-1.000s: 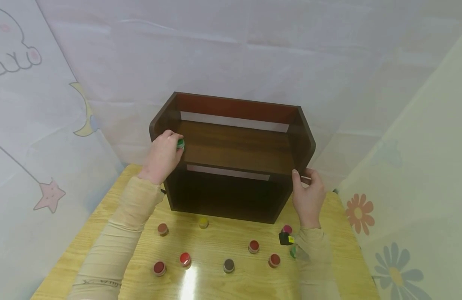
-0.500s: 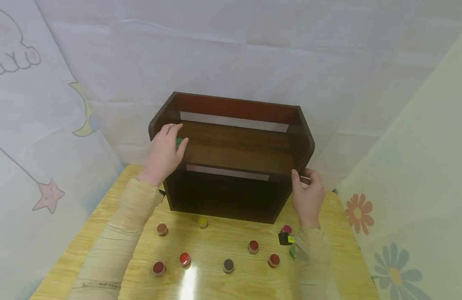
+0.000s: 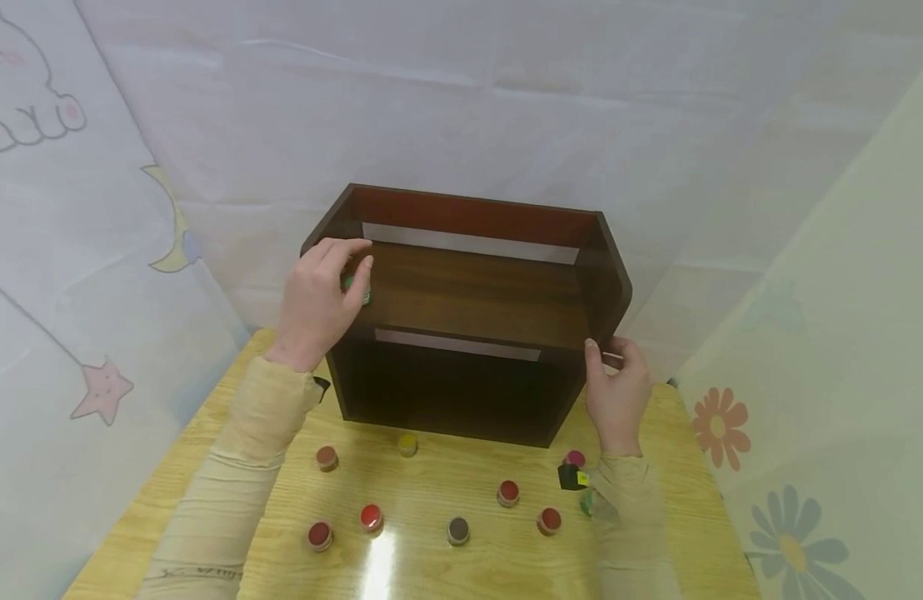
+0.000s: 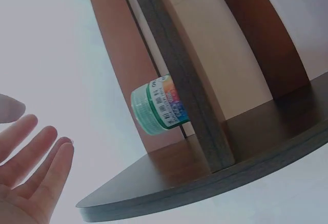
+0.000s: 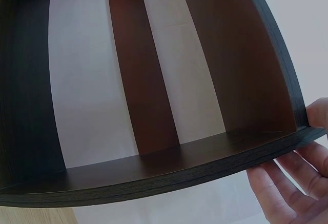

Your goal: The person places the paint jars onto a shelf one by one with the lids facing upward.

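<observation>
A small jar with a green lid [image 4: 158, 104] and a printed label stands near the left end of the dark brown wooden shelf [image 3: 472, 292], on its upper board. Around it but apart, my left hand [image 3: 311, 304] hovers with thumb and fingers spread; the left wrist view shows a gap between the jar and the fingers [image 4: 38, 167]. In the head view the thumb hides part of the jar. At the opposite side, my right hand [image 3: 619, 398] grips the shelf's side panel, thumb on the inside and fingers around the outer face [image 5: 287, 188].
Several small jars lie on the wooden table [image 3: 424, 567] before the shelf, among them a yellow one [image 3: 407, 445], a bright red one [image 3: 371, 517] and a dark grey one [image 3: 458, 531]. Fabric walls with printed drawings enclose the table behind and at both sides.
My left hand, which pinched the green-lidded jar a second ago, has let go of it; its fingers have spread and drawn back slightly to the left. The right hand has stayed on the shelf.
</observation>
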The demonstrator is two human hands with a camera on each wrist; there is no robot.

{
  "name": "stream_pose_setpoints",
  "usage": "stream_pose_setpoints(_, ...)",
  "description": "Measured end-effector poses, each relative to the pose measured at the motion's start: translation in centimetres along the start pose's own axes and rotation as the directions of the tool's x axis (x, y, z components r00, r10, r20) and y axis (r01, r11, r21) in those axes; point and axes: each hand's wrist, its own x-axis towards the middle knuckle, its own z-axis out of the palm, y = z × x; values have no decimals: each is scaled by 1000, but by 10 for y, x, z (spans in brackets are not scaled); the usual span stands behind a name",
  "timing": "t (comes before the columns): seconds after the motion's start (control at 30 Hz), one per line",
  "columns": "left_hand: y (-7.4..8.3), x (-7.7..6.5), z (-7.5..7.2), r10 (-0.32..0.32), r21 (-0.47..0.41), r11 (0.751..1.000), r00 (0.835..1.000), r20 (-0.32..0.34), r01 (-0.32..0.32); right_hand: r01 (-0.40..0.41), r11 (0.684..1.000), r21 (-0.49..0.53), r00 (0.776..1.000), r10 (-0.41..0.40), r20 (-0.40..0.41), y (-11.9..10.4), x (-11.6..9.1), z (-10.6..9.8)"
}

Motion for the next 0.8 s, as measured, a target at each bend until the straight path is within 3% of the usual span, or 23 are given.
stream_pose_setpoints(0.4,5,-3,-8,30,48,998,998,-56,-27,5,1000,6,1000,-5,-2,0,-1,0)
stream_pose_setpoints(0.8,9,-16,-14,13,19,1000,993,-115,-11,7,1000,5,1000,-7,-7,2,1,-5)
